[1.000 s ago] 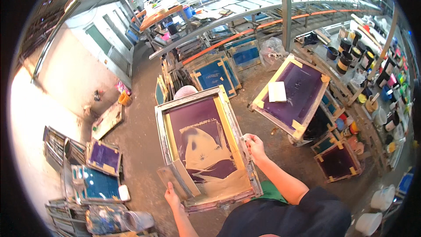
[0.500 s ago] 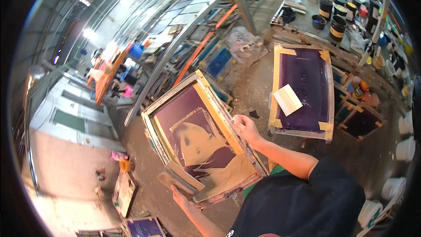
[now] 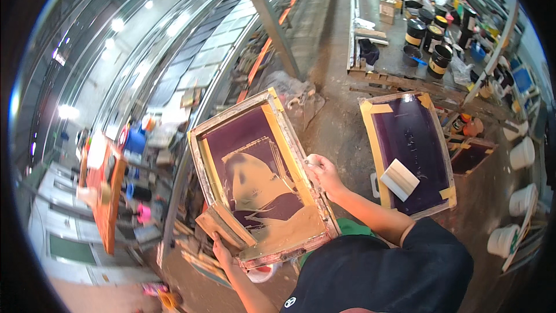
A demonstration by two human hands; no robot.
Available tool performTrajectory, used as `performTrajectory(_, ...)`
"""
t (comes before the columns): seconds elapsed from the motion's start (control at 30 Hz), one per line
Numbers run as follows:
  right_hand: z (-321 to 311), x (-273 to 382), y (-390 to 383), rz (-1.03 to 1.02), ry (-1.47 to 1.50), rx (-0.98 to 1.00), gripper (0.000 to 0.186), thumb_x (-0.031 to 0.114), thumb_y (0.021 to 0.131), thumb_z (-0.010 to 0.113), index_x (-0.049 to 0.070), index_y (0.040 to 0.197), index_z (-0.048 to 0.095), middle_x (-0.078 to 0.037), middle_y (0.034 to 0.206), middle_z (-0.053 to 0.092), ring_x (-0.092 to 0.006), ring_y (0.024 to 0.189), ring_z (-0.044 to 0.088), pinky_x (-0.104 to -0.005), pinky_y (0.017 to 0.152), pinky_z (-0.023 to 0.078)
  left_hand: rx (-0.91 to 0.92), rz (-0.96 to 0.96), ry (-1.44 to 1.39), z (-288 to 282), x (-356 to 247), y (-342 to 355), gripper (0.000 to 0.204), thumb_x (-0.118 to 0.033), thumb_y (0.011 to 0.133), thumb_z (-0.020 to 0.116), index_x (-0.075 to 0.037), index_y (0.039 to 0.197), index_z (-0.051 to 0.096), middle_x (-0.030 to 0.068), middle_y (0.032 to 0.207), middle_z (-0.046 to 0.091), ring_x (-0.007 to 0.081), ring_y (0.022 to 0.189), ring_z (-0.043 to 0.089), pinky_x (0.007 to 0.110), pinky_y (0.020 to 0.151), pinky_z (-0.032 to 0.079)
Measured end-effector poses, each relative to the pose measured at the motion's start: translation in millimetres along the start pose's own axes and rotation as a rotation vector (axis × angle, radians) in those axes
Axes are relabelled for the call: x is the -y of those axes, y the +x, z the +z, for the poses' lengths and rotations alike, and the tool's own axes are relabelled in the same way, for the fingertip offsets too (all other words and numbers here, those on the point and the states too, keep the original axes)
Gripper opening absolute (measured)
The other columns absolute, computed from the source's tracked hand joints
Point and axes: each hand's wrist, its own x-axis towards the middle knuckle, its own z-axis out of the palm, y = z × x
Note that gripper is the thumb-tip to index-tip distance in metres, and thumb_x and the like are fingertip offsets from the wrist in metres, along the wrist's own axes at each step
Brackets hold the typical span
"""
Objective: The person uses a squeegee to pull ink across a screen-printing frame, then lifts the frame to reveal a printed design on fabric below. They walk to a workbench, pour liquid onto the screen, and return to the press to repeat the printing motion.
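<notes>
A wooden-rimmed screen-printing frame (image 3: 223, 117) is held tilted in front of me. Its dark purple mesh has yellow tape along the sides, and tan ink is smeared over the middle and pooled at the near end. My right hand (image 3: 324, 175) is closed on the right rim. At the lower left, a wooden squeegee (image 3: 223, 224) lies across the rim, its inner end by the ink. My left hand (image 3: 222, 249) grips there, thumb against the squeegee; its other fingers are hidden beneath.
To the right stands another taped purple screen (image 3: 414, 139) with a pale wooden-handled squeegee (image 3: 399, 179) on it. Beyond, a worktable (image 3: 370, 69) carries black ink tubs (image 3: 439, 61). White buckets (image 3: 503, 239) line the right side. An orange beam (image 3: 107, 208) is at left, crumpled plastic (image 3: 292, 90) ahead.
My view has shifted, and the worktable sits lower in it. The second screen appears further down and right. The held frame looks more upright; both hands keep their grip.
</notes>
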Motion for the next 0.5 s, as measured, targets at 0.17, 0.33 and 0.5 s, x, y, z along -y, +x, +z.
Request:
performTrajectory(0.17, 5.6, 28.5, 60.7, -0.101, 0.087, -0.203, 0.041, 0.013, 0.095, 0.064, 0.006, 0.134, 0.052, 0.005, 0.088, 0.054, -0.0024, 0.068, 0.044, -0.0201, 0.059, 0.037, 0.232, -0.002, 0.024, 99.8, -42.5, 134.2, 0.067, -0.052, 0.097, 0.061, 0.005, 0.131, 0.055, 0.0139, 0.121, 0.066, 0.0250, 0.106, 0.067, 0.037, 0.089, 0.055)
performTrajectory(0.33, -20.3, 54.1, 163.6, -0.218, 0.114, -0.386, 0.045, 0.013, 0.093, 0.066, 0.001, 0.134, 0.053, -0.006, 0.120, 0.061, -0.0149, 0.110, 0.058, -0.0291, 0.097, 0.045, 0.479, 0.017, 0.085, 260.4, -67.9, 242.8, 0.071, -0.057, 0.095, 0.061, 0.004, 0.130, 0.056, 0.0140, 0.119, 0.067, 0.0255, 0.105, 0.067, 0.039, 0.088, 0.056)
performTrajectory(0.5, -31.5, 107.8, 277.3, -0.349, 0.143, -0.504, 0.044, 0.012, 0.094, 0.064, 0.004, 0.135, 0.051, 0.002, 0.101, 0.054, -0.0057, 0.080, 0.046, -0.0229, 0.070, 0.038, 0.553, 0.041, 0.065, 426.1, -99.7, 316.1, 0.063, -0.053, 0.097, 0.060, 0.005, 0.123, 0.060, 0.0108, 0.112, 0.069, 0.0211, 0.098, 0.068, 0.035, 0.084, 0.055)
